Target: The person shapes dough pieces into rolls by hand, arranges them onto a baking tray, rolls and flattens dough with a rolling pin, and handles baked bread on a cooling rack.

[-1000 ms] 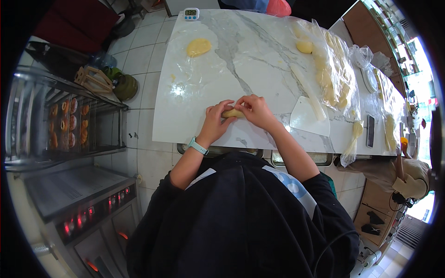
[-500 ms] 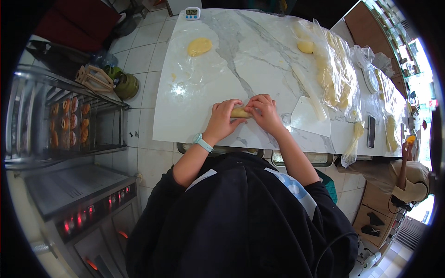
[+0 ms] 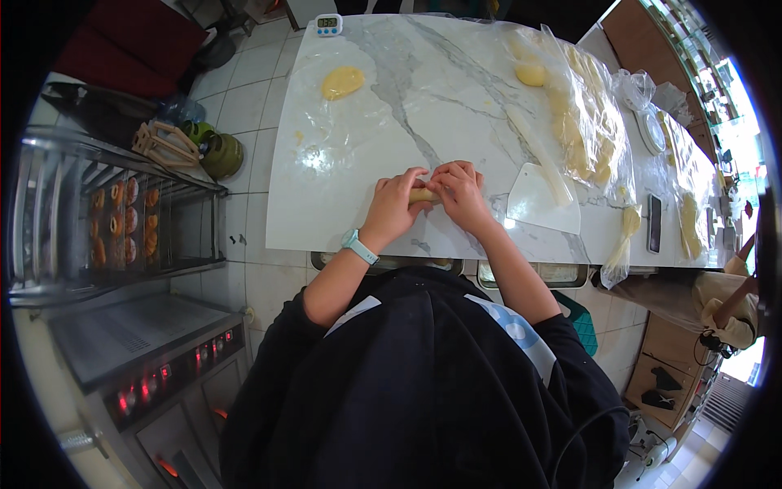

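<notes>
Close to the near edge of the marble-patterned table (image 3: 383, 147), a short pale-yellow dough roll (image 3: 421, 195) lies between my two hands. My left hand (image 3: 393, 205) is curled round its left end, fingers over the far side and thumb on the near side. With bent fingers pressed together, my right hand (image 3: 461, 196) pinches the roll's right part and hides most of that end. Further off to the left rests a flat yellow dough round (image 3: 342, 82). A white dough scraper (image 3: 542, 200) lies right of my right hand, with a pale rolling pin (image 3: 541, 156) partly across it.
Plastic-covered dough pieces (image 3: 582, 122) fill the table's right side, near a tied plastic bag (image 3: 626, 236) and a phone (image 3: 654, 223). A timer (image 3: 328, 25) stands at the far left corner. Left are a rack of doughnuts (image 3: 122, 218) and an oven (image 3: 175, 371). Another person (image 3: 725, 310) is far right.
My hands have drawn slightly closer together on the dough roll, so less of it shows. The person at far right has lowered an arm. The view has shifted a little.
</notes>
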Tool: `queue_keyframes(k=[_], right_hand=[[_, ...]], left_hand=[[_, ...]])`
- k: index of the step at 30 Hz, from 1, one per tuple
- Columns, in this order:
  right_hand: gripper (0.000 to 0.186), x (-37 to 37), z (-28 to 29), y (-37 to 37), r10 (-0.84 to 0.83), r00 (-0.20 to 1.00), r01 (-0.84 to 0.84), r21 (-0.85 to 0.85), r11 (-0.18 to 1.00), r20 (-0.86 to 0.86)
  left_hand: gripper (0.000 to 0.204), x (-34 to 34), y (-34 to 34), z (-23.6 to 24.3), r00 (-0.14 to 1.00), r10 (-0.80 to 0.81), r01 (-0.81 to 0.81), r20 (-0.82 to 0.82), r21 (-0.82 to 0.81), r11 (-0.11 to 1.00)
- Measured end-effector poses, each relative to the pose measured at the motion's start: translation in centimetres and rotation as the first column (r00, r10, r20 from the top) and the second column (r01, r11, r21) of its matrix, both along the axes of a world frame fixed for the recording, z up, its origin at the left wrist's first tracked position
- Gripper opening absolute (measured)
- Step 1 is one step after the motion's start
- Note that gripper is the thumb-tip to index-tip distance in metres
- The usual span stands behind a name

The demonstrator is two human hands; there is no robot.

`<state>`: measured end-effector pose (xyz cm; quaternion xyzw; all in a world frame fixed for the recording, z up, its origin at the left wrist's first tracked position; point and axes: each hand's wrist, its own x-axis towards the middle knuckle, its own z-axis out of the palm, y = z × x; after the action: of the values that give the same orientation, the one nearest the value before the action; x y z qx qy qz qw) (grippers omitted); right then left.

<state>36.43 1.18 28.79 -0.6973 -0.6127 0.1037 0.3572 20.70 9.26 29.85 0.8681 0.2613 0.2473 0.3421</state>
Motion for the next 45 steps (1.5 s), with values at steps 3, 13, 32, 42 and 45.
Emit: queue_keyframes(k=[3,13,32,42,45], right_hand=[[0.009,-1.6,1.3,0.8,-0.227,0.974,0.227,0.015,0.974,-0.003],[0.009,1.0,0.5,-1.6,-0.013,1.000,0.013,-0.001,1.000,-0.014],[0.009,1.7,-0.9,-1.8,-0.065,0.998,0.067,-0.050,0.997,0.026],[0.007,1.7,0.3,-2.7,-0.147,0.989,0.145,-0.109,0.983,-0.010],[0.008,1.6,-0.2,-2.6,-0.081,0.995,0.084,-0.054,0.995,0.054]], left_hand=[[0.042,-0.1,0.1,-0.6,0.999,-0.024,0.022,-0.039,-0.043,0.999],[0.039,0.4,-0.4,-0.4,0.999,-0.048,0.046,0.007,0.169,0.985],[0.027,1.7,-1.0,0.4,0.994,-0.061,0.077,-0.090,0.180,0.981],[0.018,1.5,-0.5,-0.5,0.988,-0.094,0.123,-0.124,0.249,0.961],[0.015,1.6,-0.6,-0.5,0.991,-0.077,0.101,-0.107,0.246,0.964]])
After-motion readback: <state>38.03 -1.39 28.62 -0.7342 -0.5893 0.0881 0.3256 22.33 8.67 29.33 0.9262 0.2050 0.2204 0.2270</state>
